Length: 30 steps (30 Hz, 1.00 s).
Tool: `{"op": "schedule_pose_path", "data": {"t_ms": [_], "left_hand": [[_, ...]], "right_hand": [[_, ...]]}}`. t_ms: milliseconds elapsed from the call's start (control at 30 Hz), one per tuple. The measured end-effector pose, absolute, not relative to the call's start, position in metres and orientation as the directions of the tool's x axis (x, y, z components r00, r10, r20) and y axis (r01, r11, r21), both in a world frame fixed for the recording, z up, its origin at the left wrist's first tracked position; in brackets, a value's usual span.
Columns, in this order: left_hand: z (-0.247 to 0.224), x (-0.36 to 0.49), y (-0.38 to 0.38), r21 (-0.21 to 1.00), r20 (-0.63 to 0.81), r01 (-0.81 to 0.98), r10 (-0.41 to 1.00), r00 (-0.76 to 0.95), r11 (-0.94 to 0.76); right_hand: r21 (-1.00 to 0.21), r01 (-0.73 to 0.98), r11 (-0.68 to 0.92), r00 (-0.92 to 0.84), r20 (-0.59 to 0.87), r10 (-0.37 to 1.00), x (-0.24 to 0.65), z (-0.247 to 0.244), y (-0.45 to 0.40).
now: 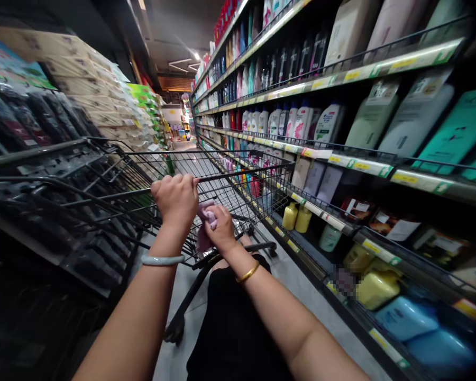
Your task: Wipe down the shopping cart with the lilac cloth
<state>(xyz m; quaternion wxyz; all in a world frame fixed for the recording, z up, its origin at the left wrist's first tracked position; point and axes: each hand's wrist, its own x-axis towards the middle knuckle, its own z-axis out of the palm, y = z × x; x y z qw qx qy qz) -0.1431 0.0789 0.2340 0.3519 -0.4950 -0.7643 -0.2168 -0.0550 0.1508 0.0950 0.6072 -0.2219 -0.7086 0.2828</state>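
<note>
My left hand is closed around the dark handle bar of a black wire shopping cart. A pale bangle circles that wrist. Just below the bar, my right hand clutches a mauve cloth that hangs in folds beside its fingers; a gold bangle sits on this wrist. The cart's wire basket stretches ahead of both hands, and no goods can be made out in it.
Tall shelves of shampoo and lotion bottles line the right side, close to the cart. Packed goods are stacked along the left. Between them a tiled aisle floor runs forward. A cart wheel shows low at the left.
</note>
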Motion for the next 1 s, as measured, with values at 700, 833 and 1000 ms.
{"op": "schedule_pose_path", "data": {"t_ms": [700, 833, 1000], "left_hand": [[0.276, -0.198, -0.015, -0.292, 0.625, 0.807, 0.741, -0.246, 0.513], [0.263, -0.195, -0.019, -0.274, 0.675, 0.818, 0.707, -0.211, 0.505], [0.258, -0.19, -0.016, -0.189, 0.701, 0.839, 0.668, -0.248, 0.51]], "right_hand": [[-0.593, 0.16, 0.789, -0.098, 0.786, 0.611, -0.054, 0.16, 0.134], [-0.299, 0.062, 0.952, -0.473, 0.831, 0.292, -0.07, 0.167, 0.101], [-0.177, 0.154, 0.972, -0.415, 0.881, 0.227, -0.068, 0.2, 0.099]]}}
